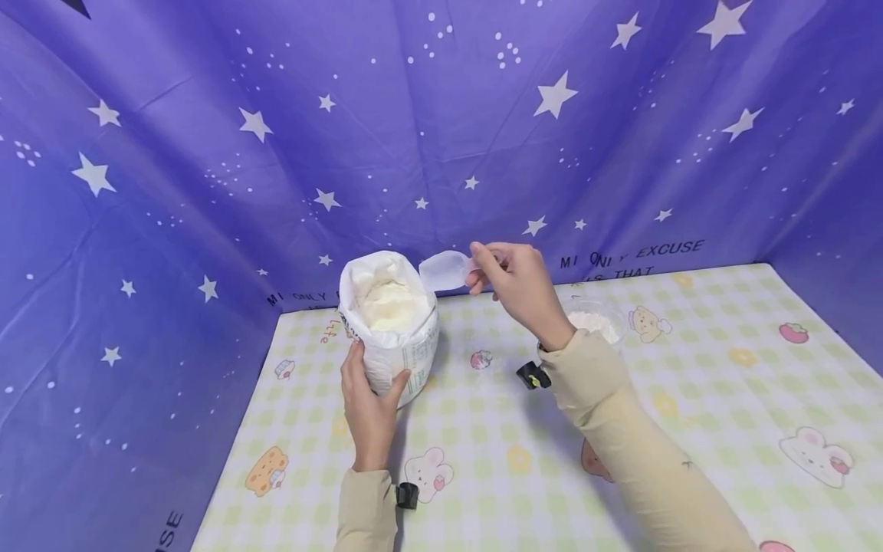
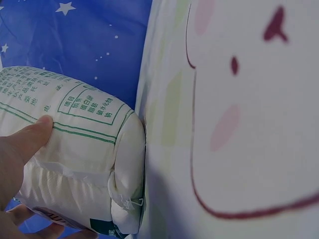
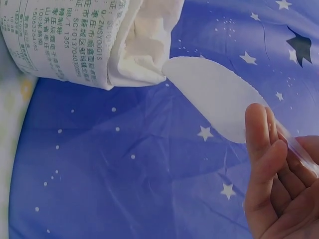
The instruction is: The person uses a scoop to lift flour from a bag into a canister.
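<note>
An open white bag [image 1: 414,360] of pale flour [image 1: 389,303] stands upright on the table, its top edge folded outward. My left hand [image 1: 371,410] grips the bag low on its near side, thumb on the right and fingers round the left. In the left wrist view the thumb presses on the bag's green-printed side [image 2: 84,124]. My right hand [image 1: 513,284] pinches the handle of a translucent plastic scoop [image 1: 444,271]. The scoop's tip is right at the bag's right rim, as the right wrist view shows with the scoop bowl [image 3: 214,94].
A clear bowl [image 1: 617,310] with white powder stands behind the right forearm, partly hidden by it. The checked tablecloth [image 1: 497,445] covers the table. A purple star-patterned curtain [image 1: 414,138] rises at the back and on both sides.
</note>
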Action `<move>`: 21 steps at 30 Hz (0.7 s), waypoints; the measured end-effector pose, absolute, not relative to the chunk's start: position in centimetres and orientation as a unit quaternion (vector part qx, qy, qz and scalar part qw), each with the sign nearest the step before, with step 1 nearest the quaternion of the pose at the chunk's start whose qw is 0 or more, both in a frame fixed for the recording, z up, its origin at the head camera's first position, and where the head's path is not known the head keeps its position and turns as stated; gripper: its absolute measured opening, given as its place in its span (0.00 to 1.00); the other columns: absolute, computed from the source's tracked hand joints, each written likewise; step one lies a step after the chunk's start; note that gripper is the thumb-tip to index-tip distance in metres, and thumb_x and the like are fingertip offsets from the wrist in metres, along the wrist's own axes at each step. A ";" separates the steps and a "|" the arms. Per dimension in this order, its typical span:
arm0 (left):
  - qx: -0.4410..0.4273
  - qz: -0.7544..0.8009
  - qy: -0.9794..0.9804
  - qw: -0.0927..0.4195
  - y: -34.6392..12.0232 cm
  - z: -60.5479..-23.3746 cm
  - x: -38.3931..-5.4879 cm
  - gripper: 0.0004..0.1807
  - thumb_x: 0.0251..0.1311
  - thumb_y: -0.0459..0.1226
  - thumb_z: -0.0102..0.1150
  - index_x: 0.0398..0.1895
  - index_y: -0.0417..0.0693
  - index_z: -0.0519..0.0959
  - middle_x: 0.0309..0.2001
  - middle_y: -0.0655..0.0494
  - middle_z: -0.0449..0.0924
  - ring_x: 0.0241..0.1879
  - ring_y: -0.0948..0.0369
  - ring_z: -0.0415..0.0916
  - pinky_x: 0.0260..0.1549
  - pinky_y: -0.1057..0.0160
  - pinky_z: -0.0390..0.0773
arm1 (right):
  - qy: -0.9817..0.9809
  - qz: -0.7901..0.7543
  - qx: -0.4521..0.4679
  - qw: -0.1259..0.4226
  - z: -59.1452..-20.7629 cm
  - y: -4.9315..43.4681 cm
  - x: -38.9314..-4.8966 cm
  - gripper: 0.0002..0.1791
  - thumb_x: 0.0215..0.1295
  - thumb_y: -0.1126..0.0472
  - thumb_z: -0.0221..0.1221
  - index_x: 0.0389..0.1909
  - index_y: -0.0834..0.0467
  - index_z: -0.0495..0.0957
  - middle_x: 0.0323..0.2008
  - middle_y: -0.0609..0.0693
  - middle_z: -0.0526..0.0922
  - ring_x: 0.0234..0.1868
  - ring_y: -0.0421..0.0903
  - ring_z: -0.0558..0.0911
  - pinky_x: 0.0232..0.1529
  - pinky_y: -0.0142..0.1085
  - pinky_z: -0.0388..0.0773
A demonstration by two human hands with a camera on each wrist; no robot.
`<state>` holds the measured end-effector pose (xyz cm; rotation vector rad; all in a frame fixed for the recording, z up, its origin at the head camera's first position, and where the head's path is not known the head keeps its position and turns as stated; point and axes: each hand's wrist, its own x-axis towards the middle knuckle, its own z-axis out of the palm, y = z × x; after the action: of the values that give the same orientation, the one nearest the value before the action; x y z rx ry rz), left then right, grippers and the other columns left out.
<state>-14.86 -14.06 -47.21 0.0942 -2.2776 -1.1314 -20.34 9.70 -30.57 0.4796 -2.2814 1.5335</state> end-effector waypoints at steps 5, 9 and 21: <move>0.036 -0.427 -0.855 0.294 -14.2 -47.3 -14.8 0.47 0.49 0.41 0.77 0.72 0.44 0.63 0.72 0.47 0.62 0.72 0.48 0.59 0.68 0.43 0.63 | -0.804 0.543 0.174 0.166 -30.6 8.5 -20.7 0.20 0.76 0.52 0.52 0.32 0.61 0.84 0.24 0.51 0.87 0.24 0.47 0.86 0.20 0.33 0.73; 0.035 -0.424 -0.856 0.295 -14.2 -47.3 -14.9 0.47 0.49 0.42 0.77 0.72 0.45 0.63 0.72 0.47 0.62 0.72 0.48 0.59 0.69 0.43 0.63 | -0.807 0.541 0.175 0.161 -30.9 7.6 -20.9 0.19 0.76 0.53 0.52 0.30 0.60 0.84 0.23 0.50 0.86 0.24 0.45 0.86 0.21 0.33 0.74; 0.036 -0.421 -0.857 0.294 -14.2 -47.2 -15.0 0.47 0.49 0.41 0.77 0.72 0.44 0.63 0.72 0.47 0.62 0.72 0.48 0.59 0.69 0.44 0.63 | -0.852 0.460 0.166 0.187 -32.5 5.0 -21.8 0.22 0.76 0.49 0.51 0.22 0.53 0.82 0.18 0.42 0.83 0.21 0.42 0.81 0.30 0.37 0.73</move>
<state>-14.97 -14.24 -47.24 0.0954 -2.2816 -1.1215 -21.79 4.97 -32.51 0.4684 -2.3988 1.2936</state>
